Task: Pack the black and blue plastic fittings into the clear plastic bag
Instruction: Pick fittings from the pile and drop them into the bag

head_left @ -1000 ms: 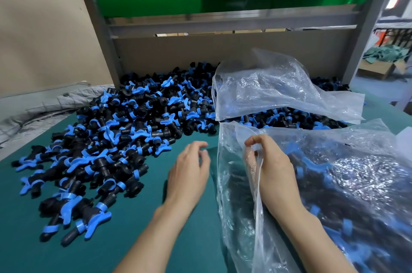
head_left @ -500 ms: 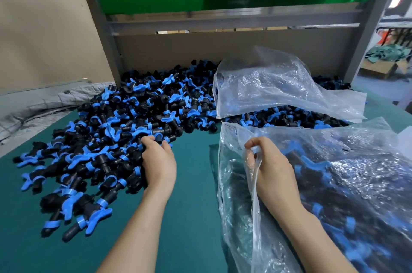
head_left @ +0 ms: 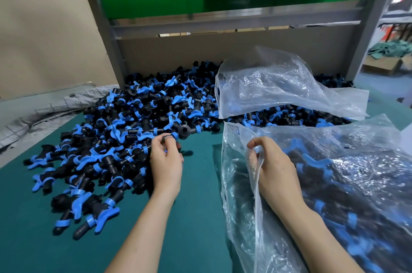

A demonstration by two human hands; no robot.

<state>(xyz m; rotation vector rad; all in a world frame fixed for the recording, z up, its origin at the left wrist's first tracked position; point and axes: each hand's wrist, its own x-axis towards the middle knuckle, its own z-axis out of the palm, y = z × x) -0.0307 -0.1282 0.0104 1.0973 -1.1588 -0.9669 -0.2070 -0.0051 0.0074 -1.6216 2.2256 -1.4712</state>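
- Factory packing stn
- Bulk heap of identical black+blue fittings (head_left: 138, 125) on green bench mat (head_left: 196, 217)
- Clear plastic bag (head_left: 356, 161) stuffed w/ same
- Grey steel frame (head_left: 104, 34), cardboard box (head_left: 379, 68) behind

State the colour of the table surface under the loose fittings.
The table surface is dark teal green; the head view shows it best.

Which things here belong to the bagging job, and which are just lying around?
In the job: loose black and blue plastic fittings; part-filled clear plastic bag; left hand pinching one fitting; right hand holding the bag's edge.
Lying about: crumpled second clear bag; grey quilted cloth; cardboard box.
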